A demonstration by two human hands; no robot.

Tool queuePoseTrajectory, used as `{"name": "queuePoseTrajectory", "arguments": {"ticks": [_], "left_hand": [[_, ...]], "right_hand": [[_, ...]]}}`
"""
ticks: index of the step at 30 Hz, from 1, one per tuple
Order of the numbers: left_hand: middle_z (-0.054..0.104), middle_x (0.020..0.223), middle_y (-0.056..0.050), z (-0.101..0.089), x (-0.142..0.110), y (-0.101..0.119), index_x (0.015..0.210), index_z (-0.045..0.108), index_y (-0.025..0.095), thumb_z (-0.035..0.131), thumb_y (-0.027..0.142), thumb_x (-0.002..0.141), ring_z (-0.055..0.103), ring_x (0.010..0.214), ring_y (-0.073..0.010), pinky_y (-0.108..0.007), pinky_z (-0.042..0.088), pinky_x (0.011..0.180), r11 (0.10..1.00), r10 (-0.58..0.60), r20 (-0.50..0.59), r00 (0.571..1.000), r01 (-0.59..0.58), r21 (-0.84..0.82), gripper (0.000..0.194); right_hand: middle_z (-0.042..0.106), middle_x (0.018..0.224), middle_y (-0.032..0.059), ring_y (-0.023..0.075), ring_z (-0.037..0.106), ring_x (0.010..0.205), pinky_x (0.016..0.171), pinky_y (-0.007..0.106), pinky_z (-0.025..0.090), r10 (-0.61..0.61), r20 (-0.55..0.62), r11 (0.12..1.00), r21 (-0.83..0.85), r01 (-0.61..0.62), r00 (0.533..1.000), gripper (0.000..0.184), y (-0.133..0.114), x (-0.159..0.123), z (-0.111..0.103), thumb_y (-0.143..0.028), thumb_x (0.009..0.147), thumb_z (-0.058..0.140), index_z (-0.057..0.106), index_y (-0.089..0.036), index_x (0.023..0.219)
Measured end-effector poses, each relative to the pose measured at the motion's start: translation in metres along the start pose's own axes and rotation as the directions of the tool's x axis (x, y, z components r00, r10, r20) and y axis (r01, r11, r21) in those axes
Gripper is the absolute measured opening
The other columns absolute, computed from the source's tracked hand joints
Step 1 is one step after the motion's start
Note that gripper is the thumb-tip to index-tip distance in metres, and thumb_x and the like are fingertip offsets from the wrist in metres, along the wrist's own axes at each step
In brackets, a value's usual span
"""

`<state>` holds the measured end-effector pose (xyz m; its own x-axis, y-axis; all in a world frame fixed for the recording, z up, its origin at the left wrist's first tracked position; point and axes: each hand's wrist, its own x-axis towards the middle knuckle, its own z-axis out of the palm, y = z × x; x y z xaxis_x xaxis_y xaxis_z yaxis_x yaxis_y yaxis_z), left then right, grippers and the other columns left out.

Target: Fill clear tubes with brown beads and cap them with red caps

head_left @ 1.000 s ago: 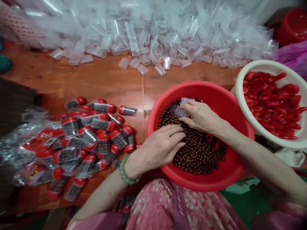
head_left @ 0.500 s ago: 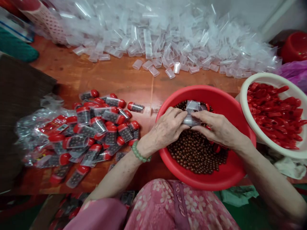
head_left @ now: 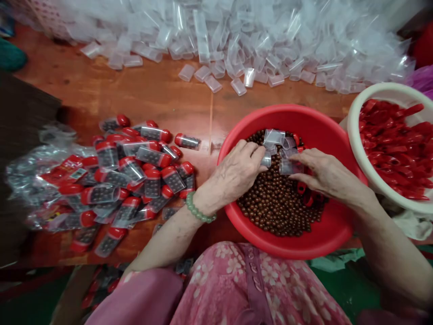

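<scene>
Over a red basin (head_left: 348, 216) of small round brown balls (head_left: 280, 207), both my hands are at work. My left hand (head_left: 233, 174), with a green bead bracelet (head_left: 199, 212) at its wrist, pinches a small transparent plastic tube (head_left: 266, 159). Opposite it, my right hand (head_left: 326, 174) grips another transparent plastic sleeve (head_left: 287, 166) between thumb and fingers; its contents, if any, are hard to make out. Beyond the fingers, more transparent sleeves (head_left: 274, 136) lie on the balls. Red plastic caps (head_left: 306, 196) sit beneath my right hand, partly covered by it.
A white basin (head_left: 355, 135) full of red plastic pieces (head_left: 395, 149) stands at the right. On the wooden table (head_left: 152, 90), filled red-capped containers (head_left: 152, 185) are heaped at the left beside crumpled plastic bags (head_left: 30, 180). Transparent sleeves (head_left: 237, 45) pile up along the back.
My hands, together half a second ago, have come apart, each with a transparent piece. The view has shifted slightly, and more loose sleeves show in the basin.
</scene>
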<state>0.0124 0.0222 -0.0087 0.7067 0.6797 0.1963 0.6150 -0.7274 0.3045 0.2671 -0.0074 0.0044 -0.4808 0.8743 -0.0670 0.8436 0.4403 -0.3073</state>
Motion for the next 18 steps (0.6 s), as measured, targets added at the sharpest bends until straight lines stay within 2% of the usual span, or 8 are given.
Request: {"name": "queuePoseTrajectory", "arguments": {"ticks": [3,6,8,11,14,18], "left_hand": [[0.063,0.117,-0.021,0.001,0.003,0.005,0.132,0.053,0.001,0.041,0.015,0.101,0.059,0.107,-0.0315,-0.047,0.052,0.093,0.989,-0.1,0.013,0.995,0.098,0.108,0.036],[0.063,0.115,-0.023,0.001,0.005,0.009,0.135,0.052,0.001,0.034,0.007,0.097,0.06,0.107,-0.033,-0.05,0.054,0.092,0.977,-0.144,0.058,0.988,0.133,0.167,0.042],[0.061,0.124,-0.025,0.001,0.005,0.011,0.137,0.051,0.0,0.03,0.002,0.095,0.059,0.116,-0.034,-0.05,0.053,0.097,0.978,-0.146,0.075,0.986,0.133,0.162,0.046],[0.05,0.143,-0.03,0.0,0.004,0.012,0.142,0.045,-0.003,0.029,0.001,0.095,0.05,0.135,-0.0374,-0.053,0.046,0.11,0.985,-0.134,0.082,0.988,0.123,0.119,0.05],[0.049,0.146,-0.031,-0.001,0.004,0.012,0.141,0.046,-0.004,0.03,0.002,0.095,0.046,0.141,-0.0375,-0.054,0.042,0.115,0.991,-0.135,0.083,0.987,0.132,0.033,0.049],[0.057,0.139,-0.025,0.001,0.005,0.003,0.133,0.055,0.001,0.031,0.001,0.092,0.054,0.135,-0.0319,-0.051,0.045,0.115,0.981,-0.141,0.029,0.99,0.144,-0.132,0.047]], "right_hand": [[0.062,0.107,0.0127,0.0258,0.063,0.095,0.084,0.038,0.051,0.017,0.118,0.996,-0.089,-0.006,0.993,0.021,-0.003,-0.004,0.0,-0.019,0.09,0.058,0.067,-0.015,0.108],[0.06,0.099,0.0118,0.0251,0.06,0.087,0.076,0.036,0.049,0.044,0.2,0.978,-0.21,-0.001,0.979,0.017,-0.013,-0.002,0.001,-0.011,0.087,0.054,0.065,-0.015,0.099],[0.06,0.099,0.0116,0.0247,0.06,0.088,0.077,0.035,0.048,0.033,0.231,0.971,-0.24,0.024,0.972,0.02,-0.02,0.002,0.004,-0.005,0.086,0.05,0.063,-0.015,0.098],[0.06,0.099,0.0118,0.0232,0.06,0.089,0.08,0.033,0.048,0.01,0.26,0.971,-0.233,0.053,0.966,0.029,-0.03,0.01,0.014,0.002,0.08,0.047,0.062,-0.014,0.099],[0.062,0.099,0.0118,0.0219,0.061,0.085,0.077,0.032,0.048,-0.015,0.285,0.991,-0.127,0.054,0.958,0.026,-0.035,0.02,0.024,0.0,0.08,0.049,0.062,-0.014,0.098],[0.067,0.103,0.0119,0.0249,0.064,0.094,0.084,0.037,0.051,-0.078,0.208,0.979,0.202,0.036,0.975,0.021,-0.035,0.03,0.032,-0.01,0.083,0.059,0.064,-0.014,0.103]]}}
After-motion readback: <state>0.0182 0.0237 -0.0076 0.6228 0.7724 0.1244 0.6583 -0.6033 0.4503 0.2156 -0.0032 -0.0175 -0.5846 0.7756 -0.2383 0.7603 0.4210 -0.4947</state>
